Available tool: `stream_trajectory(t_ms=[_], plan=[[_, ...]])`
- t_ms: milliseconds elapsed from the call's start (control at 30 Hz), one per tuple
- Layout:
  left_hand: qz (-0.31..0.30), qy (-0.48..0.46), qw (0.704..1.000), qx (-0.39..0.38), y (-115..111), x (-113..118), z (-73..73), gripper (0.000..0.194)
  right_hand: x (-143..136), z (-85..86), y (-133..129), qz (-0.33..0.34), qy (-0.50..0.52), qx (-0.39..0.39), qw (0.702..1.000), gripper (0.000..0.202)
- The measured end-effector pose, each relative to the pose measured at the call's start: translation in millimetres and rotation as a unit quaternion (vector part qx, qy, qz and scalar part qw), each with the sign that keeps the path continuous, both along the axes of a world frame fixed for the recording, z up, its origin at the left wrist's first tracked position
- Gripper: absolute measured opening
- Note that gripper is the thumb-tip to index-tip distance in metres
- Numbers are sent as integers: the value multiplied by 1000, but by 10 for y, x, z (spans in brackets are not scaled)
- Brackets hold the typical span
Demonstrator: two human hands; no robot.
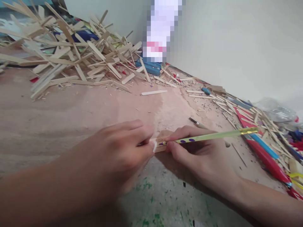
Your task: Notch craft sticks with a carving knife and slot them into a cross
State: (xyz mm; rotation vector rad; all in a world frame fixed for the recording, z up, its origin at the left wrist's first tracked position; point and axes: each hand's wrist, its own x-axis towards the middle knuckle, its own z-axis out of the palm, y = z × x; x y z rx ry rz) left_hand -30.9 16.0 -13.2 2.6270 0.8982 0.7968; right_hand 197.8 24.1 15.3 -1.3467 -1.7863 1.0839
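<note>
My right hand [191,148] pinches a pale green pencil [208,137] with purple spots; its tip points left and its gold end sticks out to the right. Beneath the pencil tip lies a small piece of wooden stick [161,148] with faint marks on it. My left hand [125,145] is closed, its thumb and forefinger pressed on the left end of that piece, next to a small white edge. Most of the piece is hidden by my fingers. Just beyond my right hand lies a craft knife [197,123], partly covered by the hand.
A large heap of wooden sticks [94,52] fills the back left. A single stick [154,92] lies mid-table. A blue block [151,67] stands below a pixelated bright area. More sticks, a red item [267,160], a blue strip [265,146] and a clear plastic container [280,113] are at the right.
</note>
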Motion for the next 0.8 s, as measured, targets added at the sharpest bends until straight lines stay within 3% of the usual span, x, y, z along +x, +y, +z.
stream_trajectory(t_ms=[233,800], plan=[[-5,3,1000,-13,23,7,24,15,-9,-16,5,-8,-18,-2,1000,9],[-14,-1,1000,-25,26,-1,-9,21,-15,-65,16,-15,-5,17,1000,9]])
